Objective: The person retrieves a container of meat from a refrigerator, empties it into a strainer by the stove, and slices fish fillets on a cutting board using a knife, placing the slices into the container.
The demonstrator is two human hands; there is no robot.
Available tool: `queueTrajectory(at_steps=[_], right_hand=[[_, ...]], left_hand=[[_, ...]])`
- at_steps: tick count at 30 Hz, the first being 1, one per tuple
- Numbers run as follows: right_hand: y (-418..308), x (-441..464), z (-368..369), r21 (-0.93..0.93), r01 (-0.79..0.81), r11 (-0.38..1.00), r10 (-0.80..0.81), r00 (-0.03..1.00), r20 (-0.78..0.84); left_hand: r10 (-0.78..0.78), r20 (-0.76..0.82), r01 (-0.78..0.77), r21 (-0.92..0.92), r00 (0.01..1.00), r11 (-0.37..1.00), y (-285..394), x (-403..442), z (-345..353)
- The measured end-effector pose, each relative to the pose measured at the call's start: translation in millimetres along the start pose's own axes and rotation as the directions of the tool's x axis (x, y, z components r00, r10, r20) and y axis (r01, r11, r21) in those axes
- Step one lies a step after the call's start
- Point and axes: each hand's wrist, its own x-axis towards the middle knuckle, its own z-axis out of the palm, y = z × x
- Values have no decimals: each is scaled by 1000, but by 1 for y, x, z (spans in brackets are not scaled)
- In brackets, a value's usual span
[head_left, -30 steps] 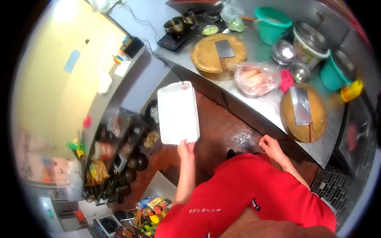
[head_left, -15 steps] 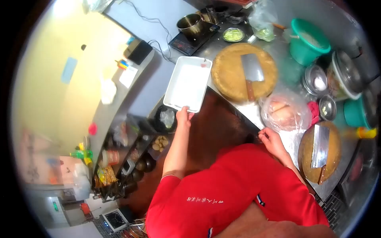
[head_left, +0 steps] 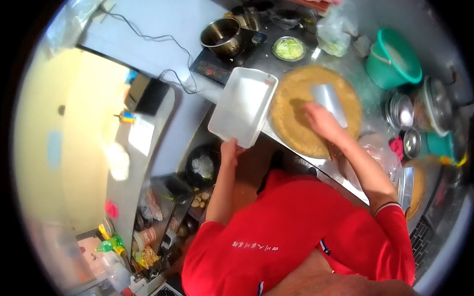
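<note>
My left hand grips the near rim of a white rectangular tray, fingers wrapped round its edge. The tray has a small reddish mark near its far right corner; I see nothing else inside. My right hand is over the large round chopping board, blurred, fingers pointing left. Beside it lies the bright blade of a cleaver; its handle is hidden by the hand or forearm. Whether the fingers touch the board or hold anything does not show.
A steel pot stands on an induction cooker. Behind the board are a plate of sliced greens and a green bucket. A plastic bag and second cleaver lie right. A black bin sits below left.
My right hand has moved from the counter's edge up and forward over the large board, beside the cleaver. My left hand still holds the tray, now closer to the board. The view has shifted.
</note>
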Motion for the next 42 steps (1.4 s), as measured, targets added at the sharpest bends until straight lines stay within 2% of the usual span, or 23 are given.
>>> queueTrajectory(at_steps=[1,4,7,10,16,19,22,24,25,26,27,28,30,31,33,34,36,37,38,39,40,41,42], right_hand=[[13,34,18,-15,43,999,-43,999,-9],[25,120,55,-23,26,999,-26,1000,-6],[62,182,82,-325,-23,946,32,999,24],[92,189,100,-467,-92,879,160,981,108],[114,170,98,-399,-16,917,-24,995,-95],[104,158,79,-372,-185,909,187,982,-32],[113,150,71,-340,-229,912,226,973,-50],[90,148,60,-259,-338,905,323,941,-99],[92,145,60,-235,-333,913,320,943,-94],[72,139,45,-135,-319,938,303,945,-124],[82,128,47,-70,-353,933,338,926,-167],[62,105,34,-33,-272,962,248,914,-320],[23,44,0,34,-186,982,186,918,-351],[-2,9,-13,56,-204,977,209,898,-387],[-39,-68,-32,58,-220,974,223,875,-430],[-52,-105,-39,47,-236,971,230,858,-459],[-58,-179,-46,20,-389,921,330,753,-569],[-57,-207,-50,55,-494,868,406,639,-653],[-50,-242,-48,102,-646,756,537,524,-662],[-49,-263,-51,276,-770,575,727,327,-604],[-40,-290,-47,313,-797,516,775,280,-567],[-31,-311,-41,350,-820,453,821,230,-523],[-29,-323,-38,332,-814,477,823,280,-495]], left_hand=[[-11,20,11,-10,1000,1000,7,0,0],[-45,50,46,-17,998,999,15,9,-9],[-25,65,27,-36,998,999,27,11,-13],[-64,19,62,78,998,995,30,21,-17],[-16,124,14,16,992,1000,47,30,1],[11,154,-19,45,988,999,51,40,16],[-29,177,8,118,984,993,48,62,22],[-31,221,16,68,975,998,61,58,29],[-43,262,31,50,964,998,68,56,38],[-85,354,69,59,932,996,75,52,40],[-136,347,118,73,928,990,74,52,41],[-167,347,156,61,923,986,65,55,32],[-104,219,61,192,970,979,68,27,43],[-4,171,-34,219,985,975,55,28,38],[152,172,-192,246,973,950,59,7,51],[190,309,-277,270,932,922,70,-9,70],[238,559,-448,274,794,851,94,-60,127],[202,683,-488,254,702,835,98,-83,161],[171,798,-645,318,578,695,94,-100,193],[95,923,-675,198,372,711,78,-110,222],[-83,970,-544,198,228,816,67,-133,255],[-129,989,-635,146,74,758,53,-160,290],[-172,984,-728,87,-44,680,35,-179,320]])
